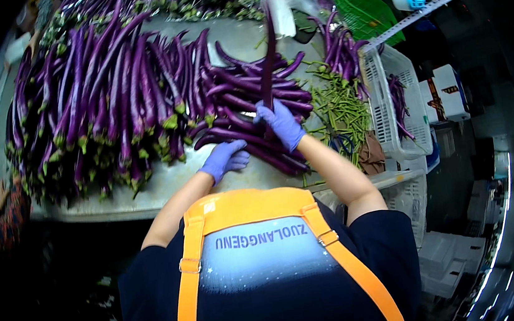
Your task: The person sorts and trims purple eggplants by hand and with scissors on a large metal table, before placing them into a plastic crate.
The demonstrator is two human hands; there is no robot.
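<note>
My right hand (281, 125), in a purple glove, is closed round a long dark purple eggplant (269, 59) that stands up from the pile. Under and beside it lies a loose pile of eggplants (252, 126), mostly crosswise on the metal table. My left hand (225, 159), also gloved in purple, rests at the near edge of this pile, its fingers loosely bent and apart. Nothing shows in it. To the left, many eggplants (116, 106) lie side by side in a thick layer, green stem ends toward me.
Cut green stems (342, 104) are heaped on the table (190, 180) at the right, beside more eggplants (343, 54). A white crate (382, 103) stands off the right end, with a green crate (363, 8) farther back. At the far left edge another person's hand (2, 195) shows.
</note>
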